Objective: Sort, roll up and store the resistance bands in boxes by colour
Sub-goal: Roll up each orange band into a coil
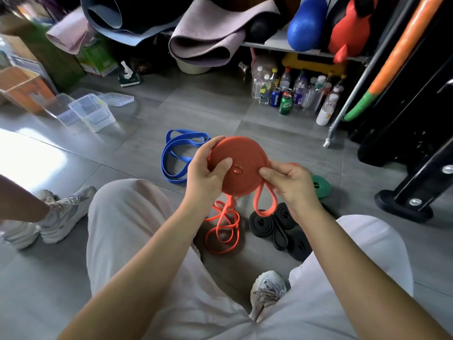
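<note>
Orange resistance band (241,158), rolled into a flat disc, is held up between both hands. The left hand (206,177) grasps the disc's left side, thumb pressed on its face. The right hand (291,182) pinches the band at the right edge, where a loose loop (264,214) hangs down. Below the hands lie a loose orange tangle (219,253) and black rolls (261,225). A blue band (172,179) lies beyond the left hand, and a green roll (321,190) just behind the right.
</note>
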A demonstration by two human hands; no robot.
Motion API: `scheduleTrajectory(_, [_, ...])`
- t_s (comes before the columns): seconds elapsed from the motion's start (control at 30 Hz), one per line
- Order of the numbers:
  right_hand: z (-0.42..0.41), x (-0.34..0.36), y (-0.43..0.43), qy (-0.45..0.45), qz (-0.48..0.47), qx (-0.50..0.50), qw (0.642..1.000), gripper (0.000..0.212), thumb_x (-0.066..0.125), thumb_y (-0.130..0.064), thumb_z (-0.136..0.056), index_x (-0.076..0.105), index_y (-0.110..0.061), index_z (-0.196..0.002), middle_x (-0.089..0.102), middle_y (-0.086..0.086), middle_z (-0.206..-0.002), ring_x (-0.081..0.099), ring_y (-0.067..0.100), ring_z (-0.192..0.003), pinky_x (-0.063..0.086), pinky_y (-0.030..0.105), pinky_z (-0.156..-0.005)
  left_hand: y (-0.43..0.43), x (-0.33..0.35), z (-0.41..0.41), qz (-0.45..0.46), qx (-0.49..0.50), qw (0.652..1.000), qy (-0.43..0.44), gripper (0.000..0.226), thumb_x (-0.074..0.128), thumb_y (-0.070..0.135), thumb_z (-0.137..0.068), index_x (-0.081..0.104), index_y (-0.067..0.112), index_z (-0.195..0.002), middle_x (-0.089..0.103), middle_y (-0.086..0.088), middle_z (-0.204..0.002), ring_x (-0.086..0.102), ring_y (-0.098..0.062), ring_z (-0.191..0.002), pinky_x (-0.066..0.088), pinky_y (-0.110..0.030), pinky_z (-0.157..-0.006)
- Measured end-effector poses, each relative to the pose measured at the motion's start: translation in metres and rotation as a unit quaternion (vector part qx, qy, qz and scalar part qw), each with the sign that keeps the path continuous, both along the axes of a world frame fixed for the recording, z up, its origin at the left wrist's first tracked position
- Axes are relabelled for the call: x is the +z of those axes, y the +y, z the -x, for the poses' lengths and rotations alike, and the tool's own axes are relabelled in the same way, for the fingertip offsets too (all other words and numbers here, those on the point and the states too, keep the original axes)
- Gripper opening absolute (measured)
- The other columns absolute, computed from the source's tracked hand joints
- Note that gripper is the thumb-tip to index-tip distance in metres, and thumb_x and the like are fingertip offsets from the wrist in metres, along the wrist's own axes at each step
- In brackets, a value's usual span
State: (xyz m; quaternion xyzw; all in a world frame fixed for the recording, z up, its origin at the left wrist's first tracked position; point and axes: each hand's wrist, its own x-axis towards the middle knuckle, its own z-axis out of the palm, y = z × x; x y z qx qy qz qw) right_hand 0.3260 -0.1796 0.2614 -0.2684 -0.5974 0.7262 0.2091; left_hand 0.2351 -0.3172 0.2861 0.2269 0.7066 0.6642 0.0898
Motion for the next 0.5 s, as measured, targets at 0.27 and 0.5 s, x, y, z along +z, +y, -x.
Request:
scheduleTrajectory(0.27, [-0.005,0.006,0.009,-0.044,-0.055,0.032,0.997,0.022,0.071,0.003,-0.075,0.070,-0.014,-0.088,0.073,0.003,-0.086,0.068,0.003,-0.069,0.054,0.016,-0.074,-0.004,-0.003,0.012,0.112,-0.052,0.990,-0.064,0.031,0.072,0.023,-0.074,0.058,0.023,-0.101,0.064,-0.003,-0.096,0.063,-0.025,-0.089,0.053,-0.041,-0.080])
scheduleTrajectory(0.5, [-0.003,0.018,0.013,-0.101,-0.116,0.156,0.976,0.029,0.074,0.004,-0.072,0.069,-0.003,-0.099,0.070,0.004,-0.084,0.066,-0.001,-0.068,0.053,0.013,-0.074,-0.007,0.030,0.029,0.402,-0.239,0.858,0.211,0.053,0.072,0.019,-0.078,0.053,0.024,-0.128,0.059,0.008,-0.115,0.056,-0.014,-0.100,0.046,-0.029,-0.090])
